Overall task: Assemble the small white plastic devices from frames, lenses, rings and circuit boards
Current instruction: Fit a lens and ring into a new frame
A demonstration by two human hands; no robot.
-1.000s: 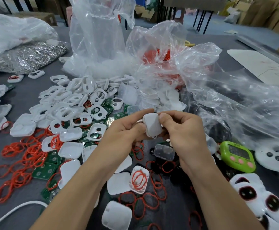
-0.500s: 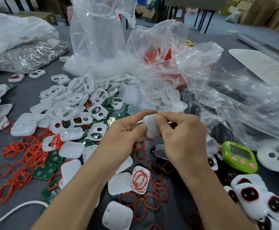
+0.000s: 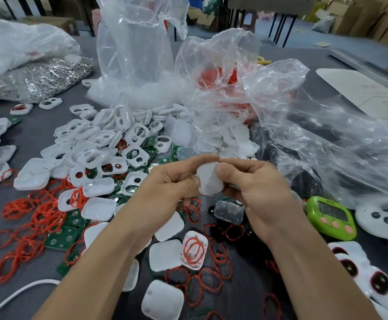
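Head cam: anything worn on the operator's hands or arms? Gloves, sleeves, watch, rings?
Nothing worn. Left hand and right hand are bare: no gloves, no rings showing. Left forearm and right forearm are bare to the frame edge: no sleeves, watch or wristband in view. Right thumbnail is short, unpainted.

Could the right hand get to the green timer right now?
Probably, but not straight away: the right hand is pinching the white device together with the left hand. The green timer lies in the open just beside its wrist.
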